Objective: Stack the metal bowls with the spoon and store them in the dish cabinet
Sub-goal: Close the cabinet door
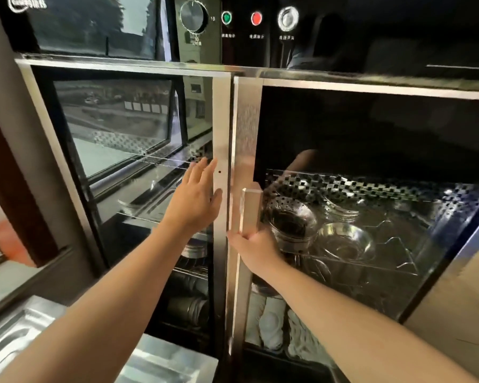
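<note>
Two hands at the dish cabinet (371, 89); bowls already inside.

Item, step in hand: we judge this the closing stage. Metal bowls (291, 225) sit on the wire rack (393, 268) behind the right door, at four o'clock from the door handle (250, 208). A single bowl (346, 241) stands just beside them at three o'clock. We cannot make out the spoon.

Item, right hand (253, 251): fingers curled round the lower end of the handle, closed on it.

Item, left hand (195, 201): flat and spread wide, holding nothing, palm against the left door (220, 120) near its inner edge.

Item, next move: we judge the right door needs pressing fully home while the left hand steadies its neighbour. Check that both edges meet flush at twelve and six o'clock.
</note>
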The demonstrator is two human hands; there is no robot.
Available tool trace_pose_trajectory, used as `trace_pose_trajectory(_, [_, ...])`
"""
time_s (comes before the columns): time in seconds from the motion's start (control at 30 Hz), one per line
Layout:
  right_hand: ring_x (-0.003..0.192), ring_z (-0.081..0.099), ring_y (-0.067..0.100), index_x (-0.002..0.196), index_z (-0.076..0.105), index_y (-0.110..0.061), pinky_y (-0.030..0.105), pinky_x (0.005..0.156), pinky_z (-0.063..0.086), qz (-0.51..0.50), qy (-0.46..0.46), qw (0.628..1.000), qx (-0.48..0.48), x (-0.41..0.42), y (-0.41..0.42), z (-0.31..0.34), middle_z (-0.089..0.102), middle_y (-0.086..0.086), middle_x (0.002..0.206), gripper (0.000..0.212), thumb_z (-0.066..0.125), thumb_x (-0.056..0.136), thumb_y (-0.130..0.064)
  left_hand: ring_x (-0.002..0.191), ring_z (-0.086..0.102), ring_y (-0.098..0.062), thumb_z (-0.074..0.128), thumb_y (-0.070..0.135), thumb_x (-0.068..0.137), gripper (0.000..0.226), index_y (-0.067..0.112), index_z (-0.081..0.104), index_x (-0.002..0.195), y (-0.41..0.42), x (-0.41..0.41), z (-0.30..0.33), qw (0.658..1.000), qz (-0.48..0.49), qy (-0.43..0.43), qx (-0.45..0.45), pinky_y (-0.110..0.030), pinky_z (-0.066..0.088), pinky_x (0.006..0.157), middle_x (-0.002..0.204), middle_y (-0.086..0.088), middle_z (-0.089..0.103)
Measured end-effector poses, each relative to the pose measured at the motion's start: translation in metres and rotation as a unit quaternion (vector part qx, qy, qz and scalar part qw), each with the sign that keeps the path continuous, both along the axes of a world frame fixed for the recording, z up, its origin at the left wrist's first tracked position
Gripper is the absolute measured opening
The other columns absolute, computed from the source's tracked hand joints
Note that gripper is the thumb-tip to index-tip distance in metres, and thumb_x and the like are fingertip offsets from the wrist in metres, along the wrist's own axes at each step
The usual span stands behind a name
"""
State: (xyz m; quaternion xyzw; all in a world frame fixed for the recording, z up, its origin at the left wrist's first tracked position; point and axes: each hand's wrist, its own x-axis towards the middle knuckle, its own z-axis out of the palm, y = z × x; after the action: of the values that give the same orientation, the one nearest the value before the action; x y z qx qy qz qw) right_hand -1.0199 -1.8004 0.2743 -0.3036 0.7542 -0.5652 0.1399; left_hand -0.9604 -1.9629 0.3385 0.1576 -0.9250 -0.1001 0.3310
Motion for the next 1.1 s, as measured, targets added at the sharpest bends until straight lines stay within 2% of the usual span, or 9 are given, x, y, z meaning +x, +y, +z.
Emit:
trace_pose_trajectory(0.13, [0.059, 0.066, 0.012, 0.087, 0.064, -0.025, 0.024, 0.053, 0.051, -0.027, 0.019, 0.999, -0.042, -0.014, -0.018, -0.003, 0.063, -0.009, 0.063, 0.015, 0.069, 0.081, -0.038, 0.152, -0.007, -0.029, 0.044, 0.034, 0.098, 0.073, 0.026, 0.002, 0.157, -0.014, -0.019, -0.019, 0.997, 0.051, -0.042, -0.04, -0.054, 0.014, 0.121, 0.167, -0.007, 0.002])
trace_pose_trajectory(0.27, [0.059, 0.067, 0.015, 0.078, 0.062, -0.03, 0.03, 0.053, 0.054, -0.036, 0.028, 0.998, -0.049, -0.03, -0.032, -0.007, 0.062, -0.01, 0.057, 0.009, 0.067, 0.078, -0.037, 0.151, -0.012, -0.03, 0.039, 0.037, 0.099, 0.072, 0.029, -0.005, 0.156, -0.024, -0.035, -0.034, 0.99, 0.095, -0.076, -0.068, -0.054, 0.01, 0.119, 0.167, -0.005, -0.006])
trace_pose_trajectory(0.37, [0.069, 0.069, 0.018, 0.084, 0.063, -0.025, 0.031, 0.059, 0.054, -0.045, 0.035, 0.997, -0.054, -0.04, -0.04, -0.007, 0.062, -0.013, 0.067, 0.017, 0.065, 0.075, -0.04, 0.151, -0.011, -0.03, 0.04, 0.037, 0.099, 0.073, 0.03, -0.005, 0.156, -0.027, -0.044, -0.042, 0.988, 0.104, -0.088, -0.065, -0.056, 0.011, 0.12, 0.167, -0.004, -0.007])
trace_pose_trajectory(0.53, [0.07, 0.07, 0.017, 0.081, 0.066, -0.023, 0.036, 0.064, 0.061, -0.06, 0.037, 0.996, -0.057, -0.051, -0.051, -0.009, 0.067, -0.009, 0.069, 0.017, 0.065, 0.076, -0.039, 0.152, -0.007, -0.03, 0.039, 0.04, 0.098, 0.075, 0.031, -0.008, 0.156, -0.028, -0.053, -0.049, 0.99, 0.105, -0.082, -0.04, -0.054, 0.013, 0.121, 0.166, -0.005, -0.009])
trace_pose_trajectory(0.6, [0.065, 0.069, 0.017, 0.075, 0.063, -0.025, 0.034, 0.059, 0.059, -0.069, 0.041, 0.995, -0.056, -0.055, -0.055, -0.008, 0.063, -0.011, 0.065, 0.012, 0.065, 0.076, -0.037, 0.152, -0.005, -0.03, 0.038, 0.041, 0.098, 0.075, 0.031, -0.008, 0.156, -0.028, -0.052, -0.051, 0.991, 0.102, -0.078, -0.034, -0.055, 0.016, 0.12, 0.166, -0.005, -0.01])
trace_pose_trajectory(0.7, [0.056, 0.065, 0.012, 0.062, 0.057, -0.028, 0.028, 0.052, 0.053, -0.086, 0.052, 0.992, -0.069, -0.058, -0.06, -0.009, 0.06, -0.013, 0.056, 0.016, 0.064, 0.074, -0.036, 0.152, -0.004, -0.031, 0.042, 0.042, 0.098, 0.077, 0.031, -0.006, 0.156, -0.029, -0.052, -0.051, 0.992, 0.099, -0.073, -0.034, -0.055, 0.018, 0.12, 0.166, -0.006, -0.009])
trace_pose_trajectory(0.83, [0.059, 0.068, 0.01, 0.069, 0.064, -0.03, 0.03, 0.055, 0.058, -0.096, 0.072, 0.987, -0.103, -0.06, -0.065, -0.014, 0.063, -0.018, 0.056, 0.011, 0.061, 0.073, -0.04, 0.151, 0.001, -0.035, 0.048, 0.041, 0.095, 0.08, 0.028, 0.0, 0.157, -0.029, -0.053, -0.054, 0.993, 0.094, -0.059, -0.042, -0.056, 0.019, 0.119, 0.167, -0.009, -0.004])
trace_pose_trajectory(0.97, [0.068, 0.072, 0.011, 0.091, 0.071, -0.023, 0.033, 0.064, 0.062, -0.117, 0.085, 0.982, -0.123, -0.066, -0.07, -0.018, 0.07, -0.013, 0.069, 0.032, 0.058, 0.073, -0.045, 0.15, 0.006, -0.039, 0.05, 0.039, 0.093, 0.081, 0.024, 0.004, 0.157, -0.03, -0.059, -0.06, 0.994, 0.09, -0.04, -0.048, -0.056, 0.019, 0.12, 0.166, -0.012, 0.001])
trace_pose_trajectory(1.1, [0.069, 0.071, 0.009, 0.09, 0.067, -0.025, 0.029, 0.064, 0.06, -0.141, 0.119, 0.974, -0.131, -0.072, -0.075, -0.019, 0.071, -0.011, 0.071, 0.025, 0.059, 0.074, -0.041, 0.15, 0.008, -0.04, 0.052, 0.039, 0.093, 0.082, 0.024, 0.005, 0.157, -0.032, -0.064, -0.066, 0.994, 0.098, -0.025, -0.052, -0.053, 0.017, 0.119, 0.166, -0.012, 0.004])
